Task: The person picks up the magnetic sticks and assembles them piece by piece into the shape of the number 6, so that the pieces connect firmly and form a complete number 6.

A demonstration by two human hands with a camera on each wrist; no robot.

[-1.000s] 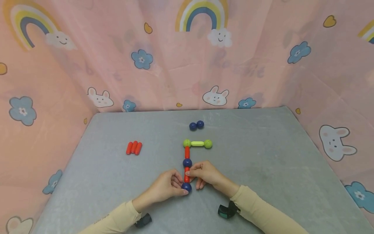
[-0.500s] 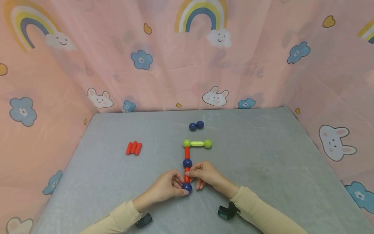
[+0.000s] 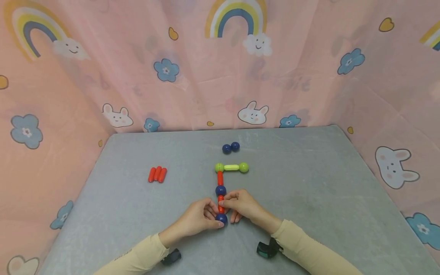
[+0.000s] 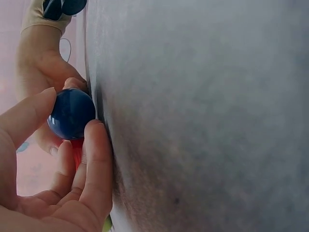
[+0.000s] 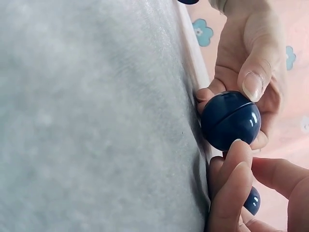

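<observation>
My left hand point(image 3: 197, 218) pinches the near blue ball point(image 3: 221, 219) between thumb and fingers; the left wrist view shows this blue ball point(image 4: 72, 114) up close. My right hand point(image 3: 246, 205) grips the red rod point(image 3: 221, 205) joined to that ball. Beyond the rod comes a second blue ball point(image 3: 220, 190), then another red rod point(image 3: 220, 178) running up to a green ball point(image 3: 219, 167). From there a light green rod point(image 3: 231, 167) leads right to another green ball point(image 3: 243, 167). In the right wrist view the fingers partly hide the rod below the blue ball point(image 5: 231, 121).
Several loose pieces lie on the grey table point(image 3: 292, 172): three red rods point(image 3: 157, 174) at the left and two blue balls point(image 3: 230, 148) at the back. A pink printed curtain point(image 3: 192, 91) borders the table behind and at both sides.
The near blue ball and my left hand have shifted slightly right and away from me. The joined chain has tilted a little, its green end moving slightly back. My right hand keeps its grip.
</observation>
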